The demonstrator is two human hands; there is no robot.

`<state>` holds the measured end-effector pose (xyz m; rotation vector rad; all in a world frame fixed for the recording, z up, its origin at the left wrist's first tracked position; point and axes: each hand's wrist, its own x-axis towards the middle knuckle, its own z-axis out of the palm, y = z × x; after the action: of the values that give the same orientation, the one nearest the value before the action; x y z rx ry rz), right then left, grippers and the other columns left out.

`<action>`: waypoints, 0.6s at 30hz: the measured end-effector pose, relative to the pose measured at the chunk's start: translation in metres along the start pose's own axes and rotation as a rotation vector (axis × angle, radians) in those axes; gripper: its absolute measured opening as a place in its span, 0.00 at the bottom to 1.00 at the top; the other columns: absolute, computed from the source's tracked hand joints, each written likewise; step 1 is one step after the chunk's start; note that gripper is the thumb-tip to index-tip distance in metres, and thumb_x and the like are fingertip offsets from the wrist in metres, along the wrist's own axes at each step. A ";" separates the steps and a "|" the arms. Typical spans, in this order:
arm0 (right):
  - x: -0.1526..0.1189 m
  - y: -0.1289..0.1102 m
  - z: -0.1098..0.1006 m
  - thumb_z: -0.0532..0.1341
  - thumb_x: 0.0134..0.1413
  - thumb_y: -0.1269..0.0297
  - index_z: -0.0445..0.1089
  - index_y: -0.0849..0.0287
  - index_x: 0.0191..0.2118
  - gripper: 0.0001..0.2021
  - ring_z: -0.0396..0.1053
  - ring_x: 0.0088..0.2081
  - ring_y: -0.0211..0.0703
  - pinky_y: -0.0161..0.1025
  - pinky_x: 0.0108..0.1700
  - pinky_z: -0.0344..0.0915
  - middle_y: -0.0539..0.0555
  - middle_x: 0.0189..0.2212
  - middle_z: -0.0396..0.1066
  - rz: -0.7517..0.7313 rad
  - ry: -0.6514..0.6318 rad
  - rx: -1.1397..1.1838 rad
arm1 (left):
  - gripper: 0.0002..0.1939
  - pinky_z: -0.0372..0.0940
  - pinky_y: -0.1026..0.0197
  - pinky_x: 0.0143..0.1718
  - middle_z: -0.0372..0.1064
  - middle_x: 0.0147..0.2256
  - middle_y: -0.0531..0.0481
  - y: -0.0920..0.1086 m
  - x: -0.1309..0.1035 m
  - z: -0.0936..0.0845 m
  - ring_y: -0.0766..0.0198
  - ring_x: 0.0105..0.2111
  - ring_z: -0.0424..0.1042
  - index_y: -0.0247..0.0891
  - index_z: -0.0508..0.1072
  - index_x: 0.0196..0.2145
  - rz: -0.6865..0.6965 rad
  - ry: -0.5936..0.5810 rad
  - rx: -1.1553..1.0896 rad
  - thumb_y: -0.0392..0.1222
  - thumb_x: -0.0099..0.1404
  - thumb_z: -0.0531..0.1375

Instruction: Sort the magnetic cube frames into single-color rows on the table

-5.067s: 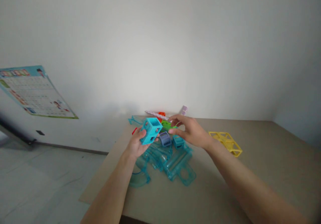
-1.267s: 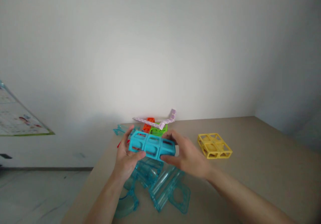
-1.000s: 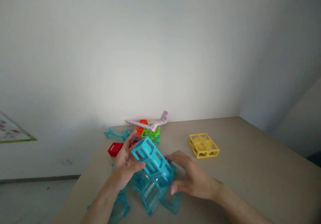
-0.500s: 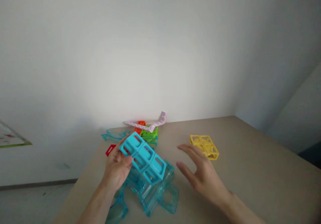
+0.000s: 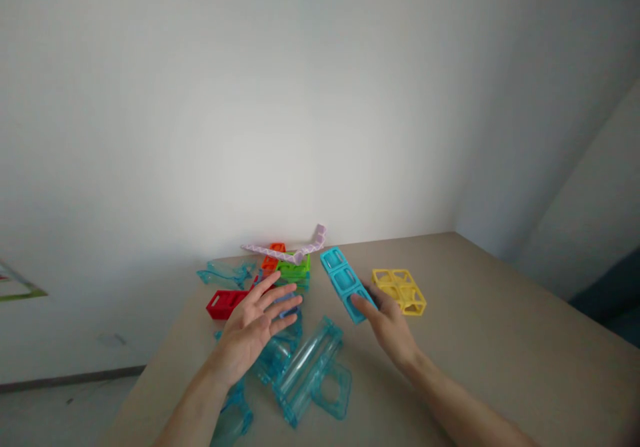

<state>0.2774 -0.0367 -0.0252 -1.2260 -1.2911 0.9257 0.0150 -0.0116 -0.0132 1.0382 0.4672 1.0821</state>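
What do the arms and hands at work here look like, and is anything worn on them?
They are a person's own: a bare left hand and a bare right hand, ungloved. No sleeve shows on the left forearm or the right forearm, and I see no watch, bracelet, ring or cable.

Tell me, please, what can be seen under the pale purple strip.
The pale purple strip crosses an orange-red piece and a green piece, whose uncovered parts show; what it covers, and whether they touch, cannot be seen.
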 end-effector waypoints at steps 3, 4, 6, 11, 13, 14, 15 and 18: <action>0.007 0.017 -0.018 0.60 0.56 0.50 0.68 0.64 0.55 0.27 0.71 0.51 0.58 0.52 0.51 0.69 0.63 0.50 0.74 -0.003 0.014 -0.091 | 0.35 0.63 0.44 0.55 0.62 0.60 0.34 -0.001 0.001 -0.003 0.40 0.58 0.64 0.42 0.62 0.62 0.015 0.021 -0.019 0.45 0.59 0.67; 0.006 0.022 -0.022 0.60 0.58 0.50 0.67 0.63 0.56 0.26 0.71 0.52 0.58 0.52 0.51 0.69 0.63 0.51 0.73 -0.006 0.010 -0.118 | 0.34 0.63 0.44 0.55 0.62 0.59 0.34 -0.002 0.001 -0.003 0.40 0.58 0.64 0.42 0.62 0.61 0.018 0.024 -0.026 0.45 0.59 0.66; 0.002 0.032 -0.027 0.58 0.59 0.50 0.66 0.63 0.57 0.26 0.70 0.53 0.57 0.52 0.53 0.68 0.63 0.52 0.73 -0.026 0.019 -0.192 | 0.33 0.64 0.43 0.54 0.64 0.58 0.35 -0.003 0.001 -0.004 0.40 0.57 0.65 0.41 0.63 0.61 0.022 0.026 -0.033 0.43 0.60 0.65; -0.003 0.042 -0.028 0.56 0.61 0.54 0.65 0.64 0.57 0.24 0.69 0.54 0.59 0.54 0.56 0.64 0.65 0.52 0.71 -0.177 0.123 -0.660 | 0.25 0.69 0.48 0.48 0.71 0.49 0.38 0.000 0.003 -0.009 0.47 0.47 0.72 0.37 0.70 0.55 0.111 0.120 -0.043 0.42 0.60 0.63; -0.001 0.044 -0.026 0.56 0.61 0.57 0.63 0.65 0.57 0.23 0.69 0.52 0.60 0.55 0.55 0.65 0.66 0.51 0.71 -0.206 0.147 -0.837 | 0.20 0.71 0.52 0.43 0.73 0.42 0.40 0.004 0.003 -0.014 0.52 0.41 0.73 0.35 0.74 0.50 0.195 0.220 -0.070 0.42 0.60 0.62; 0.000 0.045 -0.025 0.56 0.60 0.59 0.63 0.66 0.57 0.23 0.69 0.52 0.61 0.56 0.54 0.65 0.67 0.50 0.72 -0.203 0.150 -0.903 | 0.19 0.72 0.54 0.40 0.73 0.40 0.41 0.007 0.004 -0.017 0.55 0.39 0.73 0.34 0.76 0.47 0.237 0.273 -0.090 0.41 0.59 0.62; 0.000 0.046 -0.024 0.56 0.60 0.60 0.62 0.66 0.58 0.23 0.70 0.51 0.62 0.56 0.53 0.66 0.68 0.50 0.72 -0.194 0.149 -0.956 | 0.17 0.72 0.56 0.38 0.72 0.38 0.42 0.011 0.004 -0.019 0.56 0.37 0.72 0.34 0.77 0.45 0.273 0.323 -0.114 0.41 0.58 0.61; -0.001 0.048 -0.021 0.56 0.60 0.60 0.61 0.68 0.58 0.24 0.69 0.52 0.62 0.55 0.53 0.66 0.68 0.50 0.71 -0.177 0.130 -1.038 | 0.15 0.71 0.60 0.34 0.70 0.34 0.45 0.019 0.003 -0.027 0.60 0.34 0.70 0.33 0.78 0.40 0.354 0.436 -0.184 0.40 0.54 0.62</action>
<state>0.3051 -0.0325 -0.0701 -1.8516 -1.8021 -0.0273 -0.0131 0.0053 -0.0086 0.7342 0.5294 1.6511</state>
